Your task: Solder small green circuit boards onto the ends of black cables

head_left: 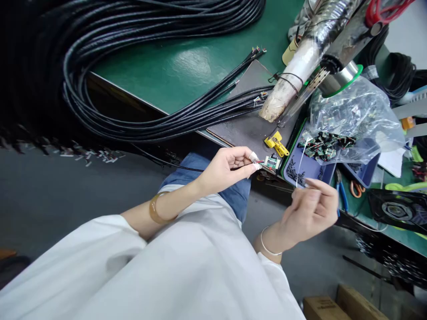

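The hands were held well apart. Between the thumb and fingers of the left hand (pixel 230 166), the end of a black cable (pixel 167 163) was pinched, with a small green circuit board (pixel 272 162) seen at its red wires, just beyond the fingertips by the counter's (pixel 140 75) near edge; whether the mat (pixel 230 126) was touched by the board could not be told. A thin white strand (pixel 302 161) was gripped at its lower end by the right hand (pixel 310 209), which was blurred, and its upper end was raised in front of the purple tray (pixel 325 172). Dark circuit boards (pixel 328 144) were heaped at the tray, near a clear plastic bag (pixel 360 111). A yellow clip (pixel 276 144) was seen just beyond the held board, and blue-handled pliers (pixel 342 193) were placed between the tray and orange-handled scissors (pixel 356 189).
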`<state>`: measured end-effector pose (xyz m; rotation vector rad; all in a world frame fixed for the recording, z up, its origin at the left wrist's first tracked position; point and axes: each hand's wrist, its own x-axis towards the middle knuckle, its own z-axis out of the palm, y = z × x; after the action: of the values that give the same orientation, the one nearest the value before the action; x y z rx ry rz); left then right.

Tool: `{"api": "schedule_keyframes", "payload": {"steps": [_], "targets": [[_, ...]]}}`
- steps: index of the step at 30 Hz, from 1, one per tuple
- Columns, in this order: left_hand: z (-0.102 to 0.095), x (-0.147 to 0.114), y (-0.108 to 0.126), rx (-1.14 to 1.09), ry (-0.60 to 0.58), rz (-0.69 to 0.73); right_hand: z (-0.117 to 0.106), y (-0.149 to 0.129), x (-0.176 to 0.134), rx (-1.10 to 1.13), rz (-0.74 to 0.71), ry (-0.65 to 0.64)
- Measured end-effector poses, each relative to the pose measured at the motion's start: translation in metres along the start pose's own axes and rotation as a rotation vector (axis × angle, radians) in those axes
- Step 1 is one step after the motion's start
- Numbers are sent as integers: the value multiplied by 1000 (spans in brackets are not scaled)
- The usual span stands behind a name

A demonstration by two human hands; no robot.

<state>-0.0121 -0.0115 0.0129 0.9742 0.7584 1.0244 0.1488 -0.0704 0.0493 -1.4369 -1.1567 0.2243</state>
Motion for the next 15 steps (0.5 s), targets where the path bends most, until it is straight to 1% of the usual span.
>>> {"api": "schedule_keyframes", "payload": {"steps": [1, 2, 4, 5, 7, 10, 12, 14, 15], "targets": [[1, 0, 0, 5, -2, 23, 1, -1, -2, -80, -29, -67], [2, 1, 0, 6, -2, 43, 3, 0, -3, -152, -48, -162], [3, 1, -1, 12, -5, 55, 9, 5, -7, -237, -98, -336], [3, 1, -2, 14, -6, 48, 12, 8, -9, -261, -132, -383], [3, 1, -3, 14, -8, 22, 17, 13, -13, -308, -205, -408], [2, 2, -3, -1, -1, -21, 20, 17, -18, -382, -304, -391], [2, 2, -3, -10, 1, -38, 20, 17, -21, -412, -365, -424], [2, 2, -2, -13, -4, -30, 18, 16, -21, -405, -396, -440], [2, 2, -1, -11, -10, -21, 17, 16, -20, -389, -387, -427]]}}
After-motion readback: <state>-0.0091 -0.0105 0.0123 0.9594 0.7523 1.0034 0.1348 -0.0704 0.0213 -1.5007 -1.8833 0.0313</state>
